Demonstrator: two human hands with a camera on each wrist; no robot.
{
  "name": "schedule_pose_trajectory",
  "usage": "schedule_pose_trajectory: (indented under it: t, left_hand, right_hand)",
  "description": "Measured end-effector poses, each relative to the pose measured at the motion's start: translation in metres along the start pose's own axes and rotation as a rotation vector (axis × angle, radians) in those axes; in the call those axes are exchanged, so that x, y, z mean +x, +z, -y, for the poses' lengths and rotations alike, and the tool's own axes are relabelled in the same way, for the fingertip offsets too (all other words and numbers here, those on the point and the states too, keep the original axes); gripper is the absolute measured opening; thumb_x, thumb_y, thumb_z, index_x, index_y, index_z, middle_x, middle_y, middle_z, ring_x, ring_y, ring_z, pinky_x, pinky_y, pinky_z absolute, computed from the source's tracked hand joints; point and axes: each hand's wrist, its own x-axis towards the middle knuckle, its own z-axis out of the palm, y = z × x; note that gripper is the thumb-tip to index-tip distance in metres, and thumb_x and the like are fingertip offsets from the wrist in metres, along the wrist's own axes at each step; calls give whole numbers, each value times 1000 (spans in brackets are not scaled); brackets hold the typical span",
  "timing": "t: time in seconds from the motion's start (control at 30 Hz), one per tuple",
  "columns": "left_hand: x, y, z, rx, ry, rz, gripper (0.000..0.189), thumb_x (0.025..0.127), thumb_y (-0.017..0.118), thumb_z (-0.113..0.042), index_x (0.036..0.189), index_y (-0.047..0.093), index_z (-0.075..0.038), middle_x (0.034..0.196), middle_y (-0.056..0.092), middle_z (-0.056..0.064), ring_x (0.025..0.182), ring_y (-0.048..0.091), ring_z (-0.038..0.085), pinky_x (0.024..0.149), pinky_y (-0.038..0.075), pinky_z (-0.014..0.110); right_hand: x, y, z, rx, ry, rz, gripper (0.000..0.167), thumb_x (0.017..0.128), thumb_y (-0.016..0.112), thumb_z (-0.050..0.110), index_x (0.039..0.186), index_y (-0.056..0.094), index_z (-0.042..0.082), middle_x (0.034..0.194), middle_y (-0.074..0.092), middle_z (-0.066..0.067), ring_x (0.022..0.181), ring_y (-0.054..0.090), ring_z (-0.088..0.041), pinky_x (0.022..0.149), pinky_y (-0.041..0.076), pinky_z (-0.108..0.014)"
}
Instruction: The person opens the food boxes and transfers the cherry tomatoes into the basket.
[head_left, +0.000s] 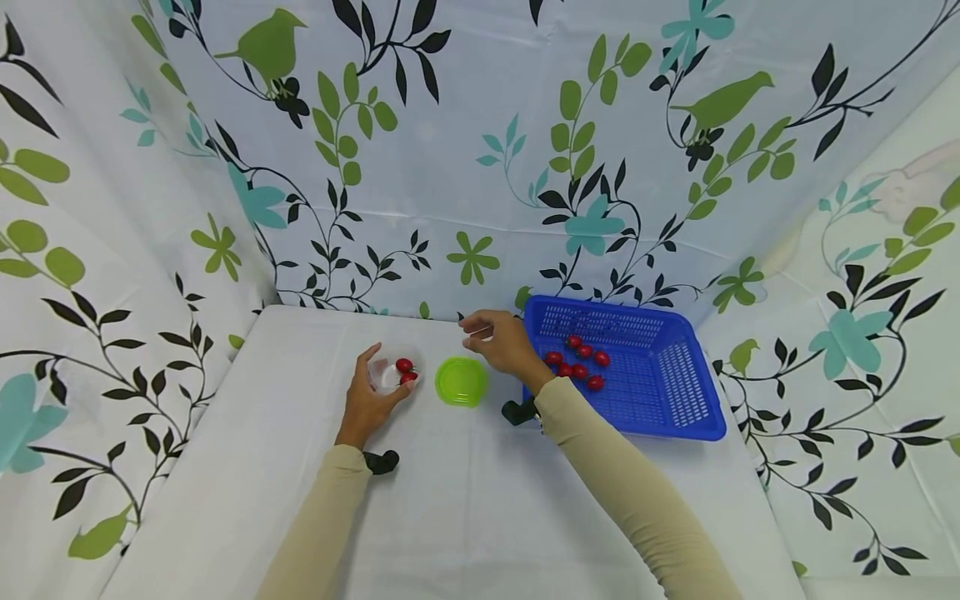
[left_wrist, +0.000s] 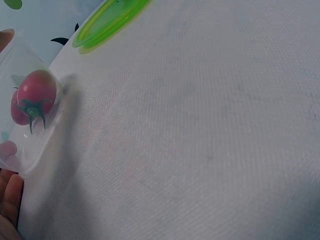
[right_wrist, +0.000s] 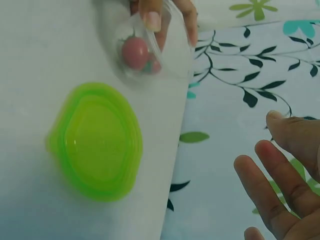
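My left hand [head_left: 366, 410] grips a small clear plastic container [head_left: 386, 379], with the thumb at its near side and the fingers round its far side. Red cherry tomatoes [head_left: 404, 365] lie inside; in the left wrist view one tomato [left_wrist: 38, 91] shows its green stem. To the right of the container, a bright green plastic lid [head_left: 461, 382] lies flat on the table. My right hand [head_left: 504, 343] hovers between the lid and a blue basket, its fingers loosely bent and nothing in them. The right wrist view shows its thumb and fingers apart.
The blue perforated basket [head_left: 678, 387] stands at the table's right, holding several cherry tomatoes [head_left: 580, 372] towards its left side. A white cloth covers the table [head_left: 450, 508]. Leaf-and-bird patterned curtains [head_left: 465, 167] rise behind the table and at both sides.
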Motion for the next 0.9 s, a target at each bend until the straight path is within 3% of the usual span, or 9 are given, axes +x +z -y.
schedule_pose_trajectory:
  t: [0.37, 0.9]
  left_hand:
    - [0, 0, -1, -13, -16, 3, 103, 87, 86, -49, 166, 21, -41, 166, 42, 15, 155, 36, 39, 126, 32, 66]
    - [1, 1, 1, -14, -17, -7, 102, 88, 86, -47, 167, 22, -36, 165, 43, 15, 156, 35, 39, 127, 31, 66]
  right_hand:
    - [8, 31, 15, 19, 15, 32, 31, 97, 79, 15, 128, 75, 17, 126, 76, -4, 116, 74, -21, 99, 62, -37]
    - [15, 65, 25, 32, -9, 47, 33, 95, 81, 14, 127, 76, 19, 128, 77, -2, 116, 75, -22, 95, 63, -33]
